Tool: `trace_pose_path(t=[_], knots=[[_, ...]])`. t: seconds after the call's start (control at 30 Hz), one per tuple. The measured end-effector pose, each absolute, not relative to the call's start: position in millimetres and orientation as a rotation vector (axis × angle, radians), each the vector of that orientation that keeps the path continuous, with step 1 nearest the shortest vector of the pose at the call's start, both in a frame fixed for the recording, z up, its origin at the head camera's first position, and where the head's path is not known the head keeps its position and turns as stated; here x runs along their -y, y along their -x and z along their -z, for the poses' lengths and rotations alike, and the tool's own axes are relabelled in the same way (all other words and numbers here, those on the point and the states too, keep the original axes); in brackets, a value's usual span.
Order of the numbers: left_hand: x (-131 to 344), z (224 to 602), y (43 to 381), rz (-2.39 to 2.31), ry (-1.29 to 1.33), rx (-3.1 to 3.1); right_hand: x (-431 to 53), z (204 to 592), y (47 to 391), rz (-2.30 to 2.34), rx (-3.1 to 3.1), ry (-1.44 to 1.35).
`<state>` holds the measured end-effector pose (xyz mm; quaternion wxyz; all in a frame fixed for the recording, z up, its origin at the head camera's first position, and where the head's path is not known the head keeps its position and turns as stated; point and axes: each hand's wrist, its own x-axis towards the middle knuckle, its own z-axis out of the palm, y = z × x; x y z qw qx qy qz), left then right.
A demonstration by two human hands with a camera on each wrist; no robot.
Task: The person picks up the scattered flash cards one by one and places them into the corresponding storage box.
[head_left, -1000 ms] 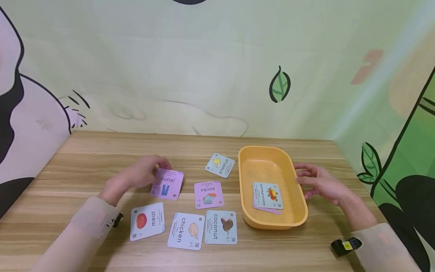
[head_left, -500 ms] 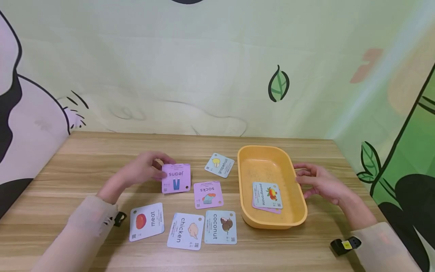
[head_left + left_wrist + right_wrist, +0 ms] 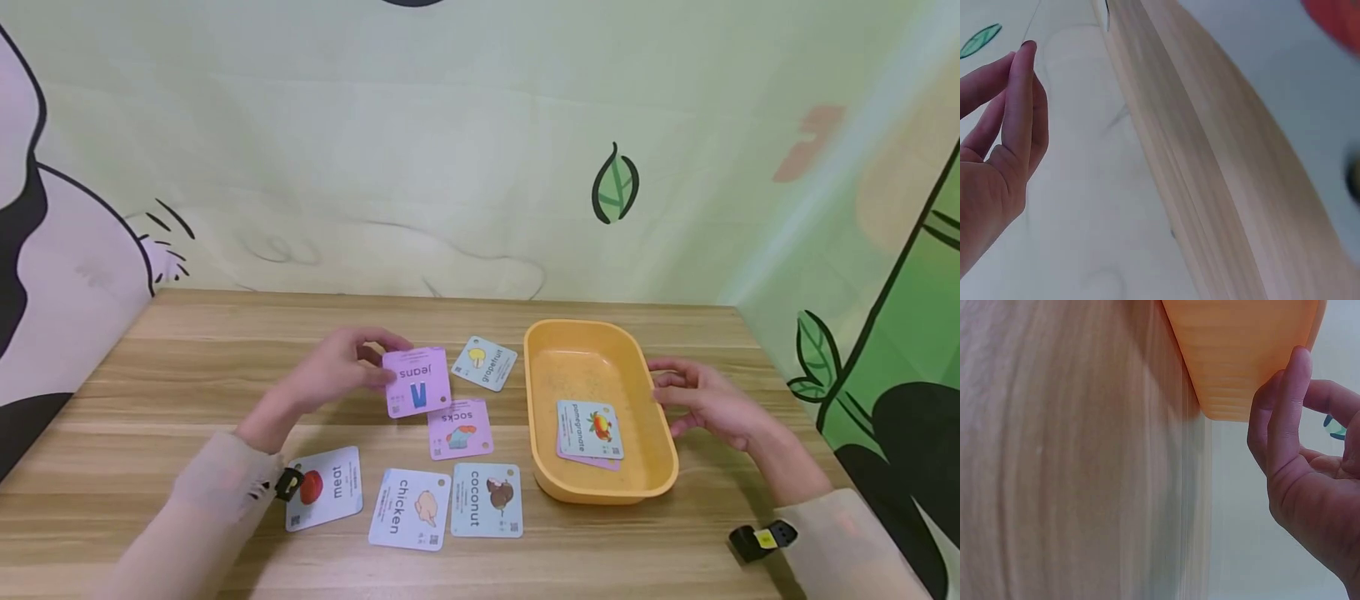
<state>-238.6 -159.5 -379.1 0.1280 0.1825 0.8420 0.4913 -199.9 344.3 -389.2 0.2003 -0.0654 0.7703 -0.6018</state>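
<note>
Between thumb and fingers, my left hand (image 3: 335, 368) pinches the left edge of a purple jeans flash card (image 3: 417, 382). That card overlaps the top of the purple socks card (image 3: 461, 430) in the head view, close beside the blue grapefruit card (image 3: 484, 363). In the left wrist view the left hand (image 3: 1007, 125) shows its fingertips together, the card hidden. My right hand (image 3: 708, 406) rests its fingers against the right side of a yellow plastic tray (image 3: 534, 400). In the right wrist view the fingertips of the right hand (image 3: 1310, 444) touch the tray's outer wall (image 3: 1235, 356) near the rim.
Inside the tray lies a pomegranate card (image 3: 590, 431) over a purple card (image 3: 588, 462). Along the front are the meat card (image 3: 337, 492), chicken card (image 3: 409, 510) and coconut card (image 3: 487, 501). A printed cloth wall (image 3: 375, 150) stands behind the wooden table (image 3: 225, 350).
My left hand has carried the jeans card to the right, up off the table and over the socks card's edge. The right hand and the tray have stayed in place.
</note>
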Motion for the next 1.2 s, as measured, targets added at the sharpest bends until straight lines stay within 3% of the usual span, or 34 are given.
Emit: trace_pose_path(t=[0.7,1.2], knots=[[81.8,375.2,219.0,-1.668,-0.640,-2.117,-345.6,389.4,200.1,1.682,-2.155,0.198],[74.1,362.2,222.4,-1.737,-0.532,-2.055,-344.7,390.4,200.3,1.676,-2.155,0.202]])
